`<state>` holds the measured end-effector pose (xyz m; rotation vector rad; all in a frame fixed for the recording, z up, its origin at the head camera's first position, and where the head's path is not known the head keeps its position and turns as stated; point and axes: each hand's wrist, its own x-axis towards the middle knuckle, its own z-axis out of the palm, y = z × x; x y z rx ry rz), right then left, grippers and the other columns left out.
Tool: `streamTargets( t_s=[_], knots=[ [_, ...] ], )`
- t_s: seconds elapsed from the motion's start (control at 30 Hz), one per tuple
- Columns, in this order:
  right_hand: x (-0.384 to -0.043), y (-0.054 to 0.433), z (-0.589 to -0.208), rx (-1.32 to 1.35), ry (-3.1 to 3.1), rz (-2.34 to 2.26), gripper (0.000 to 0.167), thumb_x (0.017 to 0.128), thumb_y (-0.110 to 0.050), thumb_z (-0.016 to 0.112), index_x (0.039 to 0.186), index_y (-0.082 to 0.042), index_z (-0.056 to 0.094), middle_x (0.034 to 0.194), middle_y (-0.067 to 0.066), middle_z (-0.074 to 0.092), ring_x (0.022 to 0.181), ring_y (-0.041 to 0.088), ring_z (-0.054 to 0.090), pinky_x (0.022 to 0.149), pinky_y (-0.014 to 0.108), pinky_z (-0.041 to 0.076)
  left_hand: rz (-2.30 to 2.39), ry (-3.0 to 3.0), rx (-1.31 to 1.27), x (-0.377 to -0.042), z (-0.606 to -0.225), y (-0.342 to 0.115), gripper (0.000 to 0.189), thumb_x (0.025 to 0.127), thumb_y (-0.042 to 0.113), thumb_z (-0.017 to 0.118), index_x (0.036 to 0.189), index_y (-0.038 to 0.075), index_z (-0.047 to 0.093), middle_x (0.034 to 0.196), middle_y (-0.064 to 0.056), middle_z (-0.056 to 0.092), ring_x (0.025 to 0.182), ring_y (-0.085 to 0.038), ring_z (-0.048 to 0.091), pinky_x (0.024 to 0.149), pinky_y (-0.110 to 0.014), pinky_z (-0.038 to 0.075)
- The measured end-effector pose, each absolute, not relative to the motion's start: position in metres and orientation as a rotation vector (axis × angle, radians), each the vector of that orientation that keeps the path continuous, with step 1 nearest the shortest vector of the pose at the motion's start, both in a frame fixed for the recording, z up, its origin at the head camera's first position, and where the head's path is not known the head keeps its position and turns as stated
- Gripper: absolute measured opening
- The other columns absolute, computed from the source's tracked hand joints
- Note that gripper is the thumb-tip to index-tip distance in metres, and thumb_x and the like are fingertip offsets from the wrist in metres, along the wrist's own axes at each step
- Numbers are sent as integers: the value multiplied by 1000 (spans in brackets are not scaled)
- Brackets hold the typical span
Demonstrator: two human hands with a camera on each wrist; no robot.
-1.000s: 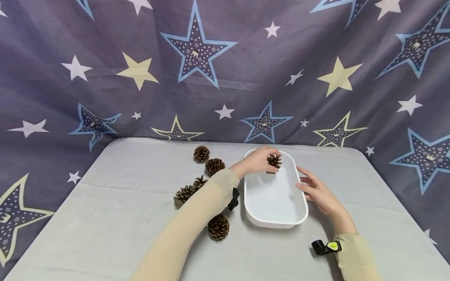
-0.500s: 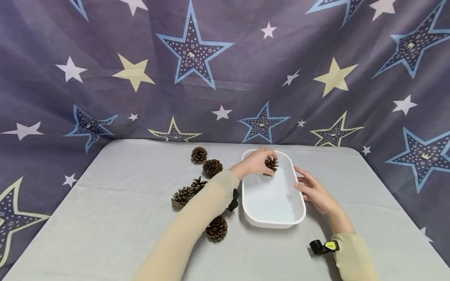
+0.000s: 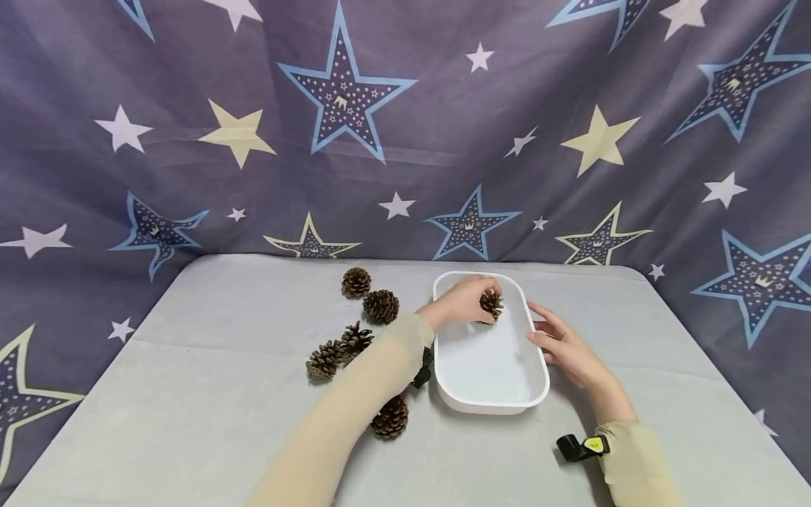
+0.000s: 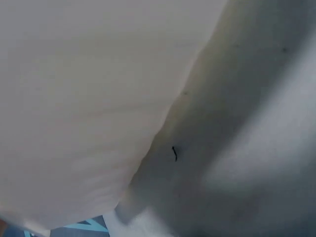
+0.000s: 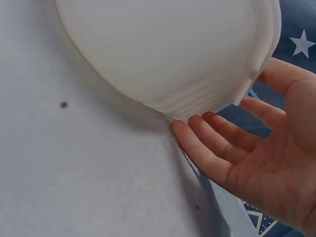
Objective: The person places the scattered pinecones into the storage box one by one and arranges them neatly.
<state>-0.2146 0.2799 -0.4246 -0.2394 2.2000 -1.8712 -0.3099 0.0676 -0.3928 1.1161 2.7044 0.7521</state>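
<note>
Pinecone, brown and woody with open overlapping scales, is held inside the white rectangular tray with rounded corners, toward its far end; I can't tell whether it touches the bottom. On my head view the left hand has its thumb and fingers closed around the cone, while the right hand rests its fingertips against the tray's right wall without wrapping around it. The left wrist view doesn't show me that grasp.

I'd judge the cone light and stiff, its scales rough enough not to slip but brittle at the tips; I'd take it around the widest part with mild pressure, never by a single scale. The tray looks like thin, smooth plastic, light and a bit slick, so I'd steady it at the rim or side wall.

For texture, I see five loose brown pinecones to the left of the tray, some partly behind the beige sleeve. They lie on the desk under a creased, soft-looking grey cloth. Behind hangs a purple-grey star-printed curtain, falling in shallow folds.
</note>
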Motion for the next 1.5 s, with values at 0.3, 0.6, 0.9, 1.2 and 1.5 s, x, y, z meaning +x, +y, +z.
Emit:
streamTargets(
  t_s=[0.3,0.6,0.9,1.2,1.5],
  knots=[
    [-214,282,-424,-240,2215,-1866,66,92,-17,51,146,-12,13,133,29,30,93,12,59,73,36,54,749,2742,1096,-309,-395,77,47,75,22,74,117,17,53,120,0,53,115,-13,47,100,-22,36],
    [-213,282,-425,-243,2193,-1878,66,92,-17,51,146,-12,13,133,31,31,94,12,59,73,36,54,758,2791,1028,-312,-401,78,42,77,22,73,113,19,52,113,1,53,105,-12,50,94,-24,41],
    [-213,280,-426,-240,2200,-1869,66,92,-18,51,146,-13,13,133,30,30,93,13,59,73,36,54,810,2796,965,-312,-402,77,38,78,23,71,110,22,50,110,3,49,99,-12,52,90,-26,45],
    [-214,280,-425,-232,2204,-1865,66,92,-19,52,146,-14,14,133,29,31,94,13,59,73,36,54,764,2789,989,-312,-400,76,41,81,25,68,118,21,48,118,0,51,107,-12,50,94,-25,42],
    [-214,279,-426,-240,2191,-1876,66,92,-18,51,146,-13,14,133,29,31,94,13,58,73,36,54,746,2783,1028,-313,-403,75,45,85,22,63,127,18,47,124,-1,51,113,-13,49,97,-24,39]
  ],
)
